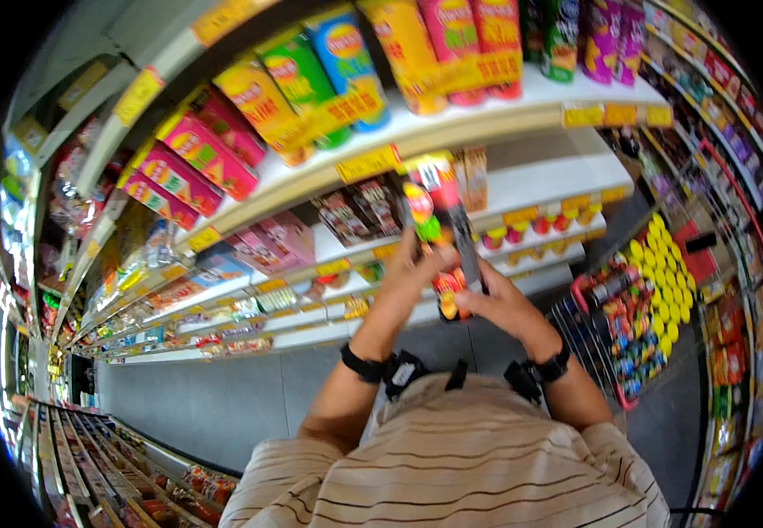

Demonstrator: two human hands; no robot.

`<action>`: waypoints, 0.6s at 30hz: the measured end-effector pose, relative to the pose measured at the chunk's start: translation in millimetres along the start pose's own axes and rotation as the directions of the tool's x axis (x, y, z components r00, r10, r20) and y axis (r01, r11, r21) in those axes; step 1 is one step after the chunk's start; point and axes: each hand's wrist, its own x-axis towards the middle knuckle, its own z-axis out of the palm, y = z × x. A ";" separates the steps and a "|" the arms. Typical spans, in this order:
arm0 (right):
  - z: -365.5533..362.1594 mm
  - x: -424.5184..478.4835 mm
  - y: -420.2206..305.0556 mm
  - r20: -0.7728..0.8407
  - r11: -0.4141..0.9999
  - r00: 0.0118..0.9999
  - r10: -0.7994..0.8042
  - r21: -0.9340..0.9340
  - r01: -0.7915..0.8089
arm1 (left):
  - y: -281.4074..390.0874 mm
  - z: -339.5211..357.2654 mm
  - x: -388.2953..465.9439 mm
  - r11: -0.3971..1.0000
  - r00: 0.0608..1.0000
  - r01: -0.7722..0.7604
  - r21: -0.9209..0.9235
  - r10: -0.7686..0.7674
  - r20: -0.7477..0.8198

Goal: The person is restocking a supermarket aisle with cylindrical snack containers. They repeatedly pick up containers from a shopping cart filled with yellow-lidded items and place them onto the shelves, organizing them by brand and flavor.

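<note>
A dark potato-chip package with red and green patches (426, 221) and a yellow top is held upright before the shelves, blurred by motion. My left hand (407, 270) grips its left side around the middle. At its lower right, my right hand (501, 303) holds the bottom part, thumb across the front. Whether this is one package or two canisters side by side, I cannot tell. Above it, yellow, green, blue and red chip canisters (335, 66) line the top shelf (533, 112), several joined by yellow bands. Pink boxes (210, 155) stand to their left.
To my right stands a shopping cart (586, 336) loaded with yellow-lidded canisters (661, 277). Dark brown boxes (358, 211) and pink boxes (272, 241) sit on the shelf below the canisters. Another shelf row (84, 455) runs at lower left, beyond the grey tile floor (210, 396).
</note>
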 end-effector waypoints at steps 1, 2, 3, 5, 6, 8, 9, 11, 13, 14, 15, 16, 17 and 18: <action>1.4 -3.6 -1.7 -0.004 0.999 1.000 0.010 0.035 -0.009 | -8.3 0.1 3.6 0.995 0.998 -0.054 -0.087 0.052 -0.029; 2.1 -7.4 -6.3 -0.006 0.989 0.995 0.103 0.111 -0.102 | -12.8 -3.1 8.6 0.993 0.999 -0.039 -0.114 0.039 -0.006; -3.2 -3.2 -2.0 0.021 0.989 0.996 0.088 0.114 -0.090 | -11.2 -6.3 14.9 0.991 0.999 -0.041 -0.130 0.044 0.017; -7.0 -8.5 1.0 -0.020 0.995 0.999 0.049 0.090 -0.047 | -10.7 1.2 12.3 0.993 0.999 -0.013 -0.114 0.016 0.029; -7.9 -9.1 -0.2 -0.033 0.995 0.999 0.041 0.092 -0.038 | -11.2 5.6 13.8 0.992 0.999 -0.021 -0.124 0.025 0.025; -9.8 -10.5 -1.4 -0.057 0.995 0.998 0.025 0.095 -0.019 | -14.7 8.6 16.7 0.991 0.999 -0.037 -0.126 0.041 0.027; -11.3 -11.5 -0.7 -0.069 0.995 0.997 0.019 0.101 -0.012 | -15.2 10.2 18.6 0.989 0.999 -0.029 -0.145 0.035 0.040; -15.3 -12.3 0.7 -0.091 0.993 0.996 0.009 0.114 0.001 | -15.4 12.5 22.6 0.983 0.998 -0.010 -0.183 0.023 0.066; -17.0 -12.5 -1.1 -0.090 0.990 0.995 0.032 0.138 -0.020 | -17.9 10.4 24.6 0.979 0.994 0.033 -0.203 -0.011 0.107; -17.8 -12.8 -1.3 -0.089 0.988 0.995 0.044 0.151 -0.030 | -19.7 9.8 25.0 0.976 0.992 0.052 -0.210 -0.026 0.124; -20.0 -12.7 0.4 -0.063 0.972 0.995 0.075 0.226 -0.059 | -20.3 10.0 26.6 0.974 0.989 0.067 -0.216 -0.037 0.141; -23.1 -12.8 4.3 -0.034 0.950 0.994 0.105 0.300 -0.090 | -20.7 10.7 27.6 0.973 0.985 0.069 -0.221 -0.032 0.167; -26.0 -12.4 8.8 -0.003 0.921 0.991 0.131 0.371 -0.121 | -20.1 11.8 27.9 0.967 0.983 0.084 -0.239 -0.040 0.181; -29.2 -11.3 15.0 0.028 0.903 0.992 0.123 0.411 -0.124 | -18.5 13.8 27.7 0.961 0.979 0.099 -0.257 -0.048 0.196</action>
